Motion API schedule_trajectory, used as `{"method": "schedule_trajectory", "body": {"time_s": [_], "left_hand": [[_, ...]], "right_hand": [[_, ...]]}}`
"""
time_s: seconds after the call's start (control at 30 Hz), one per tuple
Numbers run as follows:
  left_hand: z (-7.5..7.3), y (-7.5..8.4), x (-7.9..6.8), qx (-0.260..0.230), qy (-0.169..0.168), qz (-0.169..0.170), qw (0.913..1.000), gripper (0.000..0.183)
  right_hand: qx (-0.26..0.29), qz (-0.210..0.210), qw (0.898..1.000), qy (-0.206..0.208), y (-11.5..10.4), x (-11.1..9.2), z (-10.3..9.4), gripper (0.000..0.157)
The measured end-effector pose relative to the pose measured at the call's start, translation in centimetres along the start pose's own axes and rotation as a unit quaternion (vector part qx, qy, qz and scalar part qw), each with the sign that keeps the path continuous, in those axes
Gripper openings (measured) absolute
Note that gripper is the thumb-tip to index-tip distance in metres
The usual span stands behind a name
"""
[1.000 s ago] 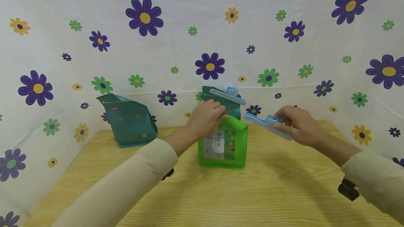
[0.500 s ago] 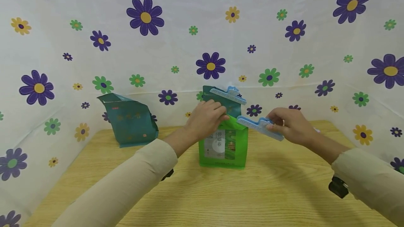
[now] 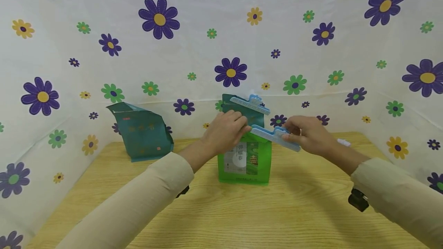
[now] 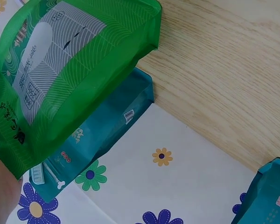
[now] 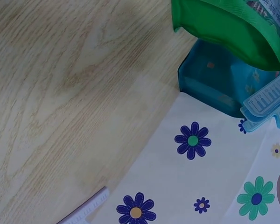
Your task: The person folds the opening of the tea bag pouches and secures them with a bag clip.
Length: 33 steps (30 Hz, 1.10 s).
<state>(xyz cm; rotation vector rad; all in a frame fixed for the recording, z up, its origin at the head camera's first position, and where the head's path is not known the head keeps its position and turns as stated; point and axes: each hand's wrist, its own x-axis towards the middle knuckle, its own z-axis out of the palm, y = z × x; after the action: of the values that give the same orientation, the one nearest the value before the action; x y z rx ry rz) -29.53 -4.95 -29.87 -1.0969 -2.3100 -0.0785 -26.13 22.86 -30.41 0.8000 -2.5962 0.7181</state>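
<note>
A bright green tea bag (image 3: 245, 164) stands upright on the table. My left hand (image 3: 226, 130) pinches its top edge at the left corner. My right hand (image 3: 306, 133) holds a light-blue sealing clip (image 3: 273, 137), whose far end reaches in front of the bag's upper right edge. Whether the clip's bars lie around the bag's edge cannot be told. In the right wrist view the blue clip (image 5: 268, 98) shows beside the green bag (image 5: 233, 28). The green bag (image 4: 79, 70) fills the upper left of the left wrist view, its top by the left hand (image 4: 2, 191).
Directly behind stands a teal bag (image 3: 242, 107) with another light-blue clip (image 3: 250, 105) across its top. A second teal bag (image 3: 145, 133) leans at the left, unclipped. A pale clip (image 3: 343, 142) lies on the wooden table (image 3: 277, 210) at the right, before a flowered cloth (image 3: 194, 49).
My right hand has moved left with the blue clip, from beside the green bag to its upper right edge. The left hand has stayed on the bag's top.
</note>
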Motion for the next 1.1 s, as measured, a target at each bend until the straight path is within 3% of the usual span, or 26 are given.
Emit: {"method": "schedule_trajectory", "body": {"time_s": [0.4, 0.63, 0.9, 1.1], "left_hand": [[-0.4, 0.1, 0.0, -0.027, -0.037, -0.020, 0.9988, 0.034], [-0.6, 0.0, -0.1, -0.010, -0.033, -0.002, 0.9994, 0.031], [-0.9, -0.1, 0.0, 0.014, -0.039, 0.013, 0.9991, 0.031], [-0.7, 0.1, 0.2, 0.057, -0.006, 0.017, 0.9982, 0.029]], "right_hand": [[0.020, -0.051, 0.998, 0.028, -1.0, 1.8, 1.4, 0.013], [0.038, -0.095, 0.994, 0.039, -1.7, 3.0, 2.4, 0.020], [0.047, -0.038, 0.998, -0.002, -1.6, 2.5, 3.0, 0.043], [0.060, -0.031, 0.998, 0.016, -1.7, 2.6, 3.8, 0.065]]}}
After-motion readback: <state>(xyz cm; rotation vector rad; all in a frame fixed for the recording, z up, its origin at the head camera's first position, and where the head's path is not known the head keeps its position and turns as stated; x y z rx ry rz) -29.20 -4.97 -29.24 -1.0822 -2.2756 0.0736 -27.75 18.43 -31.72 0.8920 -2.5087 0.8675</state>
